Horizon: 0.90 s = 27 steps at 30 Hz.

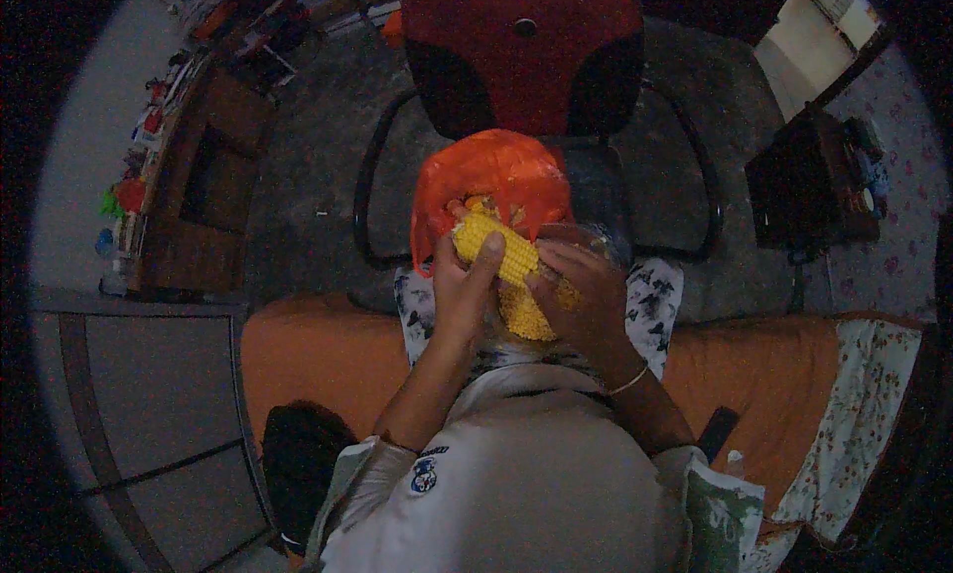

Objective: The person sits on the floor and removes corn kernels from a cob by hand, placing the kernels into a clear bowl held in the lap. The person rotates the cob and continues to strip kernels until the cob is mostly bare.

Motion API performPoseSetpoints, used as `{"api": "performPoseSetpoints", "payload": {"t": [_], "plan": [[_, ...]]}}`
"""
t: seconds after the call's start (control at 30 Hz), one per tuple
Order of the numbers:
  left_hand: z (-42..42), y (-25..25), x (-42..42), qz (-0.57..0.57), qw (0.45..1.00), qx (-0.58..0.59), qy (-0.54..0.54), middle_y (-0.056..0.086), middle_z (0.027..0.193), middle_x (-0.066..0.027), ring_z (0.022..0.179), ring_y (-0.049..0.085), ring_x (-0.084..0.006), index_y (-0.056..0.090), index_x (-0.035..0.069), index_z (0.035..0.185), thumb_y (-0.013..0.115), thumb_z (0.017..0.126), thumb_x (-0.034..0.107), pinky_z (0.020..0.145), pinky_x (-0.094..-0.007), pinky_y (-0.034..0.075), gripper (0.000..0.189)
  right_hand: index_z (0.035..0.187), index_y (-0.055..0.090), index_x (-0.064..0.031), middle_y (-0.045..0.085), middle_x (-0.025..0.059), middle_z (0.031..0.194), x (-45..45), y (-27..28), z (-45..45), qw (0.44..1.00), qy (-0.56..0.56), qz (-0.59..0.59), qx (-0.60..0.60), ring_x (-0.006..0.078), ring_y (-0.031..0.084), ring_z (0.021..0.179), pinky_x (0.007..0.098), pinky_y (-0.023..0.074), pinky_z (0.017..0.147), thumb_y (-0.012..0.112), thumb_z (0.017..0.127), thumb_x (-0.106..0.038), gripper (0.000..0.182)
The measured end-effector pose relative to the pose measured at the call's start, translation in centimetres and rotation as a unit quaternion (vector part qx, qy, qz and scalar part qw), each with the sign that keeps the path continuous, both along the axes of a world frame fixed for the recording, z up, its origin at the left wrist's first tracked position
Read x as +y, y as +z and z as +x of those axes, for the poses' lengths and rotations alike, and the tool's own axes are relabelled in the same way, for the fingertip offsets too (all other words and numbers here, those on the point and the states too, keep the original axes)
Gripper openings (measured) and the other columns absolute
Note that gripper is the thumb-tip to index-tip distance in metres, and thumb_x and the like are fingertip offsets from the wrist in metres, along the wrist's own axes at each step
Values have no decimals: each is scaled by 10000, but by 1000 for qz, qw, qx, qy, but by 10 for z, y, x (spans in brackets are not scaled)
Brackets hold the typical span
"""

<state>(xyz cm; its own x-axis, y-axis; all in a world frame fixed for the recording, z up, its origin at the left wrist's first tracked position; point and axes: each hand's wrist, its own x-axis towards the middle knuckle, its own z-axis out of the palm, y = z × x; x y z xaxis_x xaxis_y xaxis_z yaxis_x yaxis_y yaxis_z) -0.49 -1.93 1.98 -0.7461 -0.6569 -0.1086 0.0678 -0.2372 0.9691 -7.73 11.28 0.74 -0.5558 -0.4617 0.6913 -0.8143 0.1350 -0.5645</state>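
Observation:
My left hand is wrapped around a yellow corn cob, with the thumb lying along its top. Rows of kernels still cover the visible side of the cob. Fingers of my right hand grip the cob's right end. Below the cob, over my lap, yellow corn kernels lie in what looks like a clear bowl, mostly hidden by my right hand. Just beyond my hands is an orange plastic bag, with yellowish pieces at its near opening.
A red and black chair with black armrests faces me. I sit on an orange-covered bed; a dark remote-like object lies at right. A wooden cabinet stands left, and a dark boxy object is at right.

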Motion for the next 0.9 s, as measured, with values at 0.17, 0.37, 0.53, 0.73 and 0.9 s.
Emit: {"api": "performPoseSetpoints", "payload": {"t": [0.17, 0.37, 0.53, 0.73, 0.9], "plan": [[0, -2, -1, 19, 1000, 11, 15, 556, 963, -75, 830, 562, -141, 416, 9, 1098, 647, 806, 264, 715, -266, 470, 451, 837, 609, -42, 636, 118, 952, -1, 10, -2, 994, 9, 92, -51, 263, 617, 883, 346, 486, 784, 664, 718, -129, 158], [3, 2, 0, 15, 999, 17, 31, 547, 980, -81, 848, 558, -137, 397, 8, 1095, 649, 806, 251, 730, -265, 469, 455, 774, 597, -75, 639, 98, 928, -6, 6, 4, 998, -9, 55, -30, 252, 614, 868, 337, 487, 777, 637, 725, -113, 73], [6, -2, -2, 11, 999, 33, 33, 542, 985, -89, 867, 553, -146, 387, 9, 1094, 649, 804, 225, 756, -274, 462, 447, 804, 606, -67, 639, 94, 922, -2, 7, 1, 998, -9, 40, -41, 246, 615, 860, 336, 488, 772, 643, 720, -119, 105], [10, 5, 4, -1, 999, 30, 41, 535, 999, -91, 877, 547, -148, 387, 11, 1090, 655, 797, 208, 766, -275, 455, 444, 834, 620, -55, 640, 94, 899, -2, 9, 1, 999, -4, 46, -30, 249, 618, 844, 333, 495, 753, 646, 718, -123, 137], [12, 7, 6, -20, 998, 37, 43, 525, 1014, -94, 899, 536, -151, 382, 12, 1102, 660, 791, 208, 786, -280, 446, 461, 811, 623, -60, 638, 88, 895, -5, 7, 4, 998, -6, 64, -11, 251, 622, 821, 330, 504, 720, 658, 684, -106, 139]]}}
